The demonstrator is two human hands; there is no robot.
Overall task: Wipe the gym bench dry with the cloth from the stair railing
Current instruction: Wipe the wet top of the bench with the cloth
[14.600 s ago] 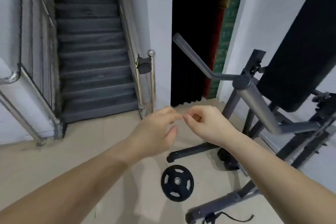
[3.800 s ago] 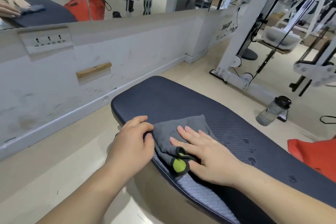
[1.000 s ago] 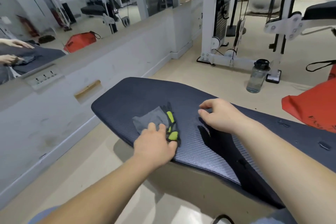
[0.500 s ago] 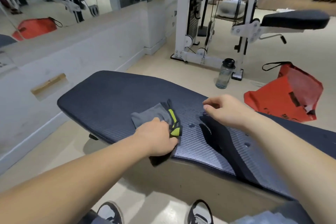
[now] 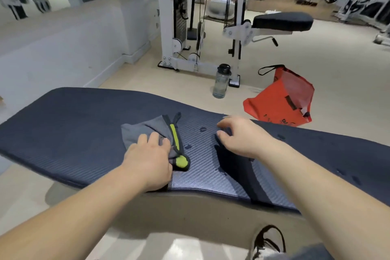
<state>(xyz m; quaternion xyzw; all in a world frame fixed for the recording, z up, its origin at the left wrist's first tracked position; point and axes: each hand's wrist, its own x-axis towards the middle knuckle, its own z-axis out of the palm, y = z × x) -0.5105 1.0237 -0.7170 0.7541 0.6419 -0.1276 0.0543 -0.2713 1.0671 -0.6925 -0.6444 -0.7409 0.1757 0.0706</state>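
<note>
Gym bench [image 5: 73,124]: dark padded top spanning mid-frame. Grey cloth [image 5: 145,129] with a lime strip lies at its centre. Left hand [image 5: 147,160] presses the cloth, fingers laid flat over it. Right hand [image 5: 238,135], fingers loosely bent, touches bare padding with its fingertips, right of centre. Droplets [image 5: 203,129] sit between the hands.

Left of my left hand [image 5: 147,163] the bench [image 5: 69,124] runs wide open, room for a long sweep. To the right, my right hand [image 5: 239,136] rests on it and stands in the way of the cloth [image 5: 145,130]; only a short gap lies between.
</note>
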